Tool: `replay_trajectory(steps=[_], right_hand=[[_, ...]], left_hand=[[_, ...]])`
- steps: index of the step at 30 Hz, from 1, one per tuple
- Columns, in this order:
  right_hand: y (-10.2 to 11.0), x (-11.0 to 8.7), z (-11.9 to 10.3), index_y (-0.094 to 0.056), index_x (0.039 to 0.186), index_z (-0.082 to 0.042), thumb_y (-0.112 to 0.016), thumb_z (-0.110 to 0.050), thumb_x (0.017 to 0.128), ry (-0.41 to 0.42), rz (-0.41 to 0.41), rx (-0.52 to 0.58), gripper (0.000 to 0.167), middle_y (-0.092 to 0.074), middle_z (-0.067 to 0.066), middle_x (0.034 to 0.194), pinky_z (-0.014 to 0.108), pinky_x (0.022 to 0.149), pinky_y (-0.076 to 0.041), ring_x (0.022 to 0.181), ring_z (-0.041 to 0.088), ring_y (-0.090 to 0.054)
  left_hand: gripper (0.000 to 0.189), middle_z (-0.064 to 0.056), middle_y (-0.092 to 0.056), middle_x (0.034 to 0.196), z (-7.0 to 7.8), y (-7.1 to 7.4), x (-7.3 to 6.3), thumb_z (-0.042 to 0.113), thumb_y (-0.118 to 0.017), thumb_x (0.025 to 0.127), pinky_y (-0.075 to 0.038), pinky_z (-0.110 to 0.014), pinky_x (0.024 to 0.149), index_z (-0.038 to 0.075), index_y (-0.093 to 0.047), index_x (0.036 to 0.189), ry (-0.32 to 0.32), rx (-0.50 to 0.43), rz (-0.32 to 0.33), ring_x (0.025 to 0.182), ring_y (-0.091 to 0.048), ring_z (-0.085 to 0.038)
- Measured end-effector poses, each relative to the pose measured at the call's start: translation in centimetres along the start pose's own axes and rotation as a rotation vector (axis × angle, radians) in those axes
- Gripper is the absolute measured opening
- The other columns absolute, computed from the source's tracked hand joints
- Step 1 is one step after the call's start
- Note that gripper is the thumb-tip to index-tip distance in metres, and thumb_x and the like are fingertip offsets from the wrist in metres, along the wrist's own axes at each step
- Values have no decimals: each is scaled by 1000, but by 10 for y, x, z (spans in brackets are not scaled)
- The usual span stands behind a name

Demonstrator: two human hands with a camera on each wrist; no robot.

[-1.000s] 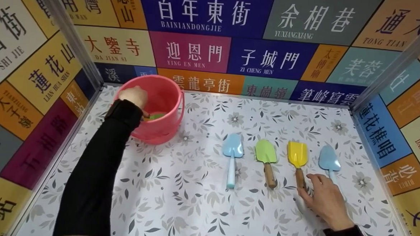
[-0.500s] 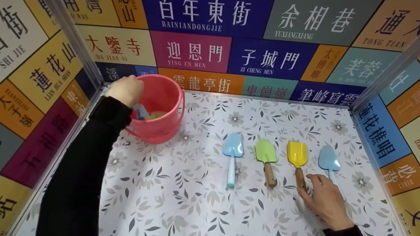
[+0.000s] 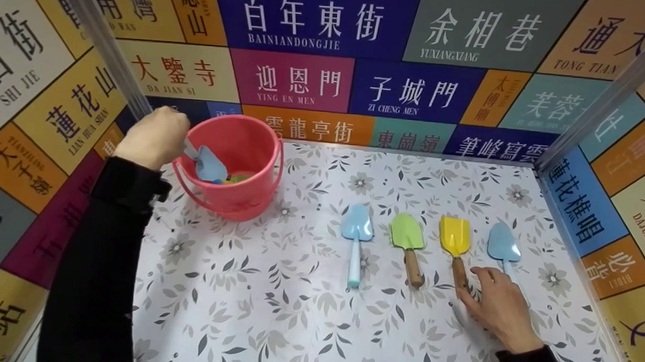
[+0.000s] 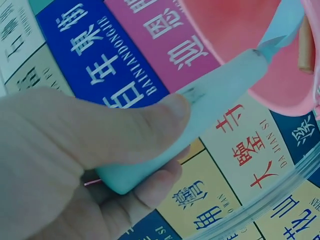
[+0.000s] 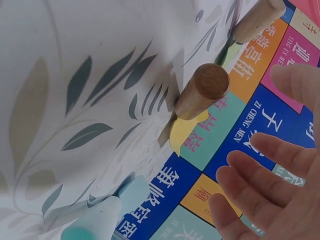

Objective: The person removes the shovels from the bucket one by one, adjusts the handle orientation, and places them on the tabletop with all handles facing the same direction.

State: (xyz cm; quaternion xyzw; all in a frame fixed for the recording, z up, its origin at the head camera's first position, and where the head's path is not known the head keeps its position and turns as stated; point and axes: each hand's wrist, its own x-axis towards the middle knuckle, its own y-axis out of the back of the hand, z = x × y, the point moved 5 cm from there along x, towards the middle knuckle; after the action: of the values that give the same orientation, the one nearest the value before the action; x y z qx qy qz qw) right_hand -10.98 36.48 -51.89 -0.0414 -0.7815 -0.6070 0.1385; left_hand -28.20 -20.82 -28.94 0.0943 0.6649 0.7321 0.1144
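At nine o'clock, the left hand [image 3: 155,137] is clamped on a blue trowel [image 3: 210,165], its blade held inside the pink bucket [image 3: 244,205]; if the blade is dragged low, the bucket could be caught and tipped. Toward four o'clock, a yellow trowel [image 3: 455,236] is flanked by the right hand [image 3: 499,309], fingers apart, nothing held.

Colourful lettered walls [image 3: 308,28] – leaf-patterned surface [image 3: 249,315].
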Motion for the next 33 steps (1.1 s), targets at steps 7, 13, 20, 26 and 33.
replay_trajectory(steps=[7,13,20,26,33], right_hand=[[-1,-1,1,-63,117,10,-82,-21,83,-11,-15,9,50,-62,31,110,63,78,-50,95,48,-62],[0,1,-1,-64,115,9,-83,-21,81,19,32,18,49,-63,30,107,62,76,-51,92,48,-62],[2,4,1,-63,116,10,-83,-20,80,31,50,45,50,-63,31,109,62,77,-51,95,49,-62],[4,9,1,-63,118,9,-81,-20,83,19,51,105,49,-62,32,114,62,80,-50,101,49,-61],[6,19,-4,-61,121,7,-79,-19,87,-17,50,186,47,-61,29,115,62,82,-50,104,47,-60]], left_hand=[[6,-27,-65,92,-4,7,-9,-5,-62,91,-51,-56,83,-7,-68,89,-21,-51,61,90,-64,-44],[14,-29,-63,93,-4,14,-17,-13,-60,85,-53,-56,80,-11,-69,95,-79,-25,155,88,-62,-45],[14,-28,-64,95,1,10,-29,-10,-65,87,-52,-57,88,-12,-69,101,-117,-86,261,98,-59,-48],[24,-31,-63,103,10,-4,-38,-15,-63,86,-51,-58,90,-15,-68,109,-155,-157,384,104,-55,-50],[30,-31,-63,111,26,-20,-44,-14,-66,87,-52,-54,90,-14,-66,117,-182,-273,553,103,-56,-46]])
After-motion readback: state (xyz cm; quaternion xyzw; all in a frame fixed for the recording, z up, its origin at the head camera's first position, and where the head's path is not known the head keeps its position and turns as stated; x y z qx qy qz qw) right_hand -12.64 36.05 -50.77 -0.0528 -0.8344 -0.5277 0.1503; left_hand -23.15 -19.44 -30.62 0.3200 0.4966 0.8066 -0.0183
